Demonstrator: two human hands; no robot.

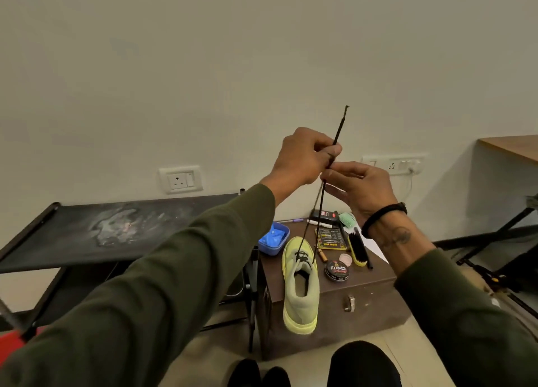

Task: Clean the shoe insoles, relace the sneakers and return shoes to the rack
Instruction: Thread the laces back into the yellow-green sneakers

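A pale yellow-green sneaker (301, 287) lies on a brown wooden box (364, 296), toe pointing away from me. A black lace (320, 206) runs from its lowest eyelets up to my raised hands, both strands pulled taut. My left hand (302, 156) pinches the lace high above the box, and the lace tip sticks up past my fingers. Just below it, my right hand (356, 184) pinches the same strands between thumb and fingertips.
On the box sit a blue tub (273, 238), a shoe-polish tin (337, 269), a yellow-backed brush (357, 251), a yellow packet (331, 238), pens and small items. A dark shoe rack (116, 226) stands at left. A desk edge (512, 146) is at right.
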